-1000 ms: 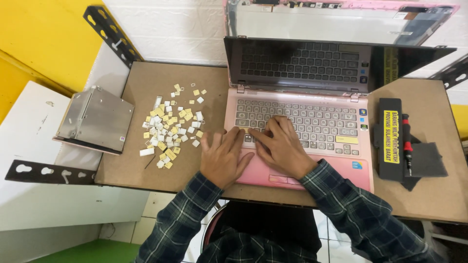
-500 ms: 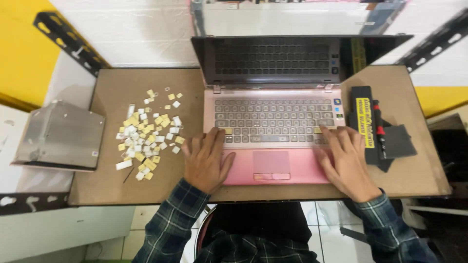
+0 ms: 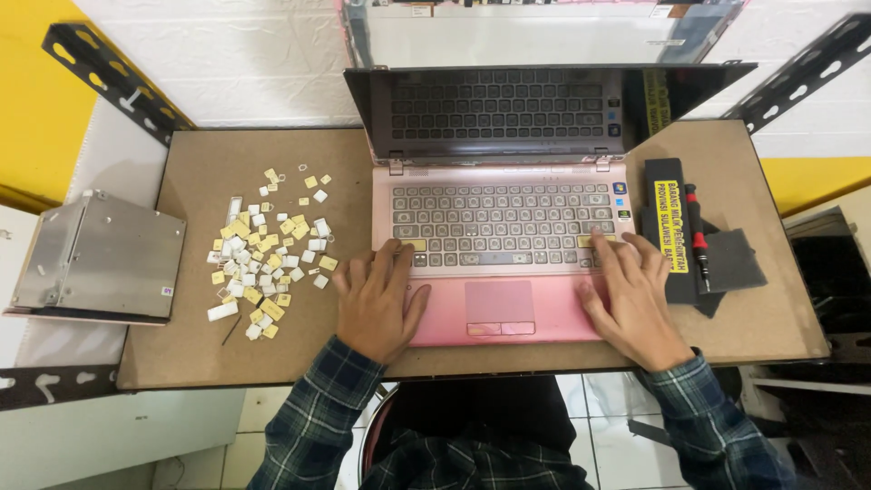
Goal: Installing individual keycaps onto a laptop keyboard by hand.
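Note:
A pink laptop (image 3: pixel 504 313) lies open on a brown board table (image 3: pixel 218 354), its dark screen tilted back. My left hand (image 3: pixel 376 304) rests flat on the palm rest at the laptop's lower left corner, fingertips touching the bottom keys. My right hand (image 3: pixel 633 295) lies on the lower right corner, fingers spread onto the bottom right keys. Neither hand holds anything. A pile of loose white and yellow keycaps (image 3: pixel 263 254) lies left of the laptop, a short way from my left hand.
A grey metal box (image 3: pixel 100 259) sits off the table's left edge. Right of the laptop lie a black case with a yellow label (image 3: pixel 670 227), a red-handled screwdriver (image 3: pixel 696 236) and a dark pad (image 3: pixel 733 260). Black slotted brackets (image 3: pixel 109 77) flank the table.
My right hand moved from the middle of the keyboard out to the lower right corner. My left hand stayed near the lower left. The camera view shifted.

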